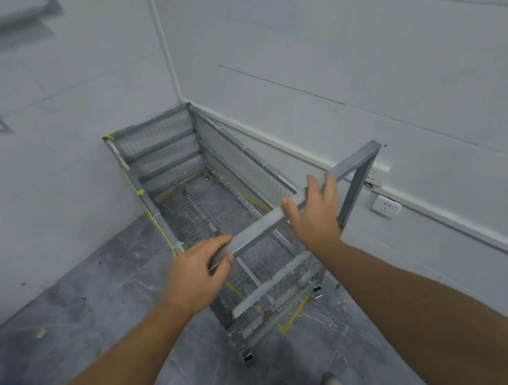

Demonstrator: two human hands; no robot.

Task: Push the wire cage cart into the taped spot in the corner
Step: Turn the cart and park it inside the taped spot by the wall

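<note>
Wire cage cart [215,197]: long axis runs straight away from the person into the wall corner, far end close against both walls, near end just ahead of the hands and seemingly overhanging the yellow floor tape [293,317]. Left hand [196,271] and right hand [314,213]: both curled over the cart's near top rail [260,226], right hand further forward. Judgement: remaining push goes forward along that axis.

Grey wire cage cart [181,182] in taped corner
</note>
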